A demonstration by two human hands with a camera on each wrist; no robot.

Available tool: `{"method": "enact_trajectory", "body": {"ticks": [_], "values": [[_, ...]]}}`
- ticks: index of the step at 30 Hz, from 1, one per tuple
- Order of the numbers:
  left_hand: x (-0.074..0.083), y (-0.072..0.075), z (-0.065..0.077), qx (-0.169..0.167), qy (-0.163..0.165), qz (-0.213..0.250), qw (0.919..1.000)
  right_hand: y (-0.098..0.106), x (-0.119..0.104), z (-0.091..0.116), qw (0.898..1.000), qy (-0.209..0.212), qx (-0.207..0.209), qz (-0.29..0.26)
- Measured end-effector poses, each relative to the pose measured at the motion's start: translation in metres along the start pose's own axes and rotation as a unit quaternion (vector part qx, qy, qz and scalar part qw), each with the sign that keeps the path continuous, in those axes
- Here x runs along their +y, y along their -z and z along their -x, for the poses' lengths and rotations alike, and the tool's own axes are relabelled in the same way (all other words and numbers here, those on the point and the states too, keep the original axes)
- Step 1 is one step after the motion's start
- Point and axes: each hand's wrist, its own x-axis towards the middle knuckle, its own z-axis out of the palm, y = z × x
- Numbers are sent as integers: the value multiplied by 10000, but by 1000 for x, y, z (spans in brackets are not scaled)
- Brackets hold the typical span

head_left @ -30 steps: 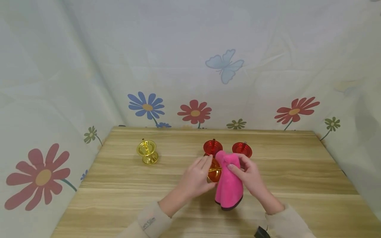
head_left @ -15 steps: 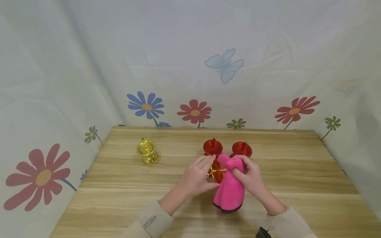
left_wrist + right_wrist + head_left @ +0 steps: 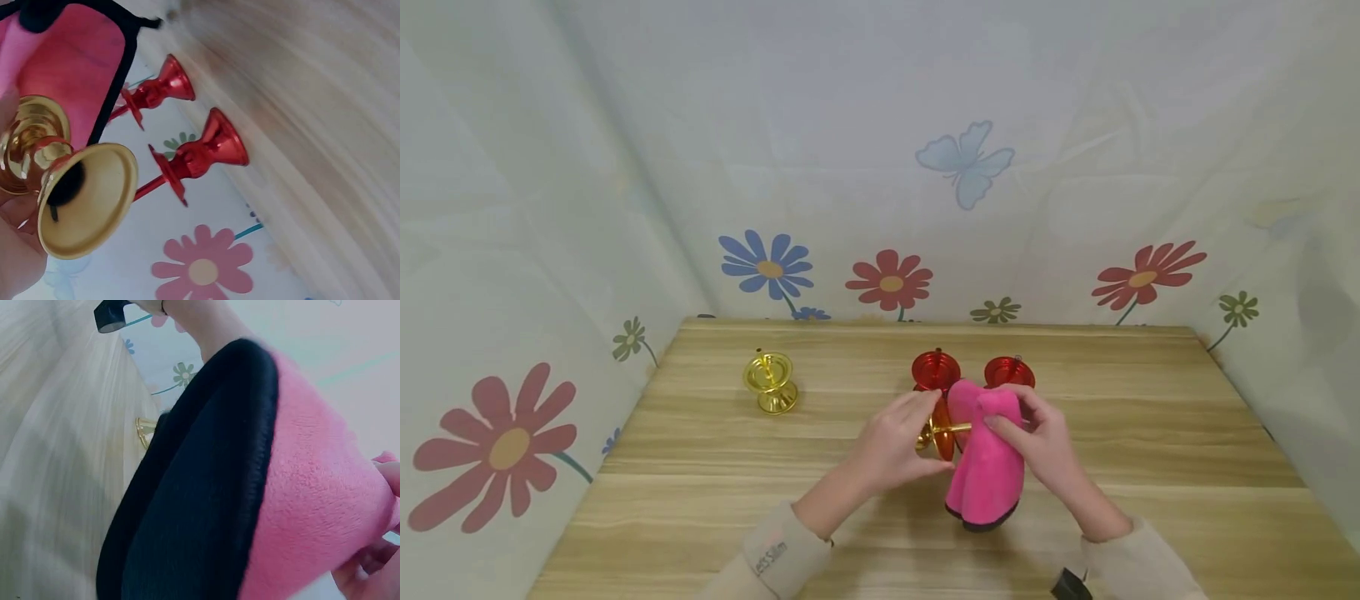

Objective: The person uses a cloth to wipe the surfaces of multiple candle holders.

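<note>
My left hand (image 3: 891, 442) grips a gold candle holder (image 3: 945, 429), tipped on its side above the table with its spike pointing right. The hollow underside of its flared base (image 3: 94, 200) faces the left wrist view. In my right hand (image 3: 1041, 433), thumb and fingers pinch a pink cloth (image 3: 988, 471) that hangs down in folds. The cloth has a black edge and a dark reverse side (image 3: 194, 487). It covers the tip of the holder's spike in the head view. My right fingertips are partly hidden behind the cloth.
Two red candle holders, one (image 3: 936, 369) behind my left hand and one (image 3: 1009, 373) behind the cloth, stand upright on the wooden table (image 3: 850, 350). Another gold holder (image 3: 771, 382) stands at the left. A flower-printed curtain (image 3: 820, 167) surrounds the table's back and sides.
The gold holder has turned, its dish going from facing the camera to nearly edge-on. The cloth and right hand have shifted slightly right; the standing holders have not moved.
</note>
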Motion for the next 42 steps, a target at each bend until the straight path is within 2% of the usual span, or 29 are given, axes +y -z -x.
{"method": "enact_trajectory", "body": {"ticks": [3,7,9,14,16,18,23,26,30,33,36,39,42], "values": [[2,3,-2,49,-322,-400,9987,0,-5,-1,9993,109,112,338],[6,5,-2,94,-738,-843,9937,-3,-10,-4,9935,635,379,862],[8,4,-2,96,-807,-878,9928,-7,-12,-6,9897,774,493,1101],[10,1,-3,333,-769,-598,9947,-15,-12,-8,9759,753,700,1925],[9,-1,-3,411,-741,-449,9954,-18,-10,-9,9668,938,821,2230],[8,-2,-3,404,-688,-272,9964,-20,-9,-8,9548,1311,934,2500],[3,-4,-2,225,-419,125,9988,-22,-6,-5,9260,2181,963,2926],[0,-3,-1,69,-166,281,9994,-18,-5,-3,9208,2474,688,2935],[-5,0,1,-217,268,592,9977,-9,-5,0,9076,2818,-285,3099],[-8,3,2,-481,553,869,9935,-4,-5,2,8844,2973,-1020,3450],[-9,4,3,-690,623,972,9909,-2,-5,2,8581,3122,-1375,3838],[-9,5,3,-822,545,911,9910,-1,-3,1,8363,3351,-1441,4094],[-7,5,2,-988,515,847,9902,-1,-1,0,8225,3625,-1363,4165]]}}
